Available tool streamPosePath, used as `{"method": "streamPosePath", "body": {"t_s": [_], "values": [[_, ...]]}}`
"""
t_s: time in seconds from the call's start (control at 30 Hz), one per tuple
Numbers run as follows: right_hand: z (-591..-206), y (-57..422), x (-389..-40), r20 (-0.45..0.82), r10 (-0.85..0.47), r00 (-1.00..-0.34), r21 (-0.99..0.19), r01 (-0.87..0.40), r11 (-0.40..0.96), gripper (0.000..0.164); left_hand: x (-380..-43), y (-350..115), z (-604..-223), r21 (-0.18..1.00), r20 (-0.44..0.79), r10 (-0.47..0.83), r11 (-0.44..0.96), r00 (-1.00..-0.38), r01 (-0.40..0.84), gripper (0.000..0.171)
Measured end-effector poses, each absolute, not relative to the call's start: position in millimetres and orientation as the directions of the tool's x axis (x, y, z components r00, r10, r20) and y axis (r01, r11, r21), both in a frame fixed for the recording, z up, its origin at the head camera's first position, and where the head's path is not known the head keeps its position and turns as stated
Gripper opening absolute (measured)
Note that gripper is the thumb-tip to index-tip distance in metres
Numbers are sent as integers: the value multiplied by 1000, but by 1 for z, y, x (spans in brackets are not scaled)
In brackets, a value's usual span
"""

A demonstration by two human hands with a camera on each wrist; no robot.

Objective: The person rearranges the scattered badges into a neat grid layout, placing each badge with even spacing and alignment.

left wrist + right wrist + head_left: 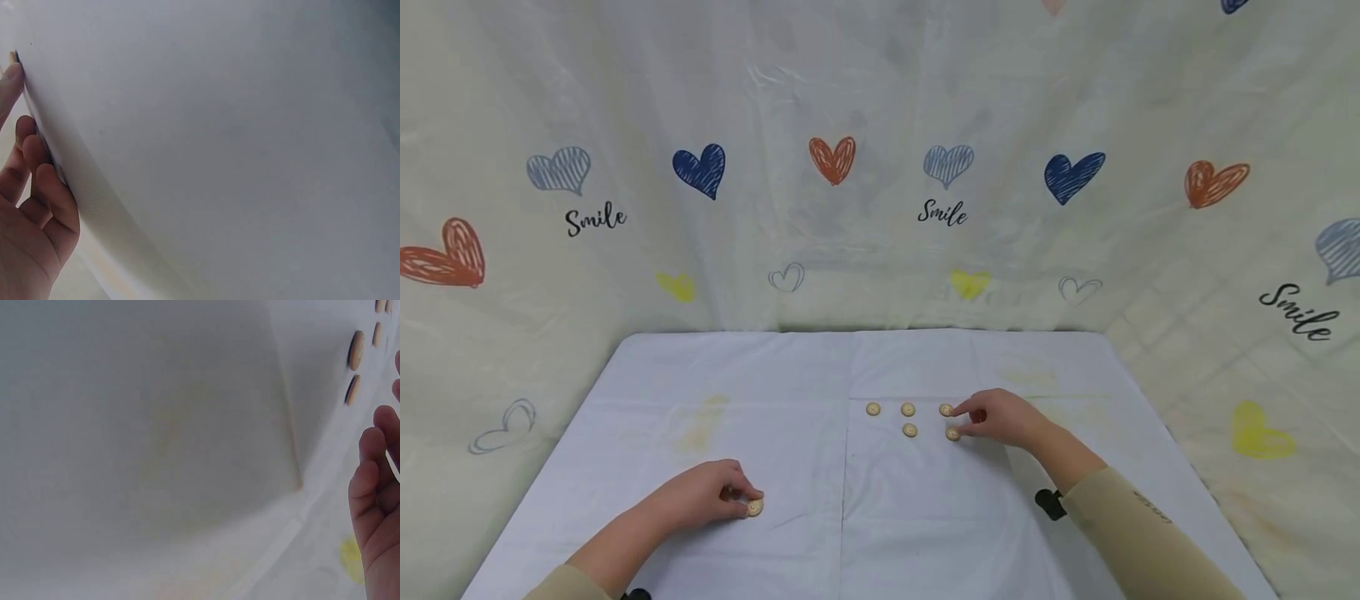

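Near the front left of the table, my left hand (706,498) pinches a small round tan disc (755,507) by its edge, between thumb and index finger. A sliver of that disc (12,57) shows in the left wrist view, beyond a fingertip. My right hand (1003,419) is over the right half, thumb and index finger spread apart. Its index fingertip is at the edge of one disc (946,410), and its thumb tip is beside another disc (952,433). Further left lie more discs: an upper one (907,409), a lower one (910,430) and an outermost one (872,408).
A white cloth (775,433) with fold creases covers the table. Behind it hangs a pale curtain (880,75) printed with hearts and the word "Smile", which also runs along both sides. A dark wrist device (1050,504) sits by the right sleeve.
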State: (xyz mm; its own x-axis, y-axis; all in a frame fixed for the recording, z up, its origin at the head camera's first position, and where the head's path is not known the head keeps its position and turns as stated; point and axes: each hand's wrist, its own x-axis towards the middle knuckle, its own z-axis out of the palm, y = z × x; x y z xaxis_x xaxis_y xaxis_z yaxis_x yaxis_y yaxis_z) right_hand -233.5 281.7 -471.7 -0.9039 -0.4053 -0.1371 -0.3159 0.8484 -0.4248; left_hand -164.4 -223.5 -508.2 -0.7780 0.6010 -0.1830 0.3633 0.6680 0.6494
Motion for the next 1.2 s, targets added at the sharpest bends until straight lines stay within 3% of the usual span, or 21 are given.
{"method": "streamPosePath", "body": {"t_s": [0.63, 0.9, 1.2], "values": [[-488, 279, -242, -150, -475, -867, -304, -417, 857, 22, -161, -220, -504, 597, -146, 625, 674, -767, 435, 25], [-489, 276, -245, -205, -437, -876, -320, -362, 876, 22, -160, -218, -504, 579, -131, 637, 671, -760, 463, 19], [-491, 276, -248, -243, -373, -896, -345, -279, 896, 21, -160, -212, -504, 462, -66, 675, 673, -735, 577, 14]]}}
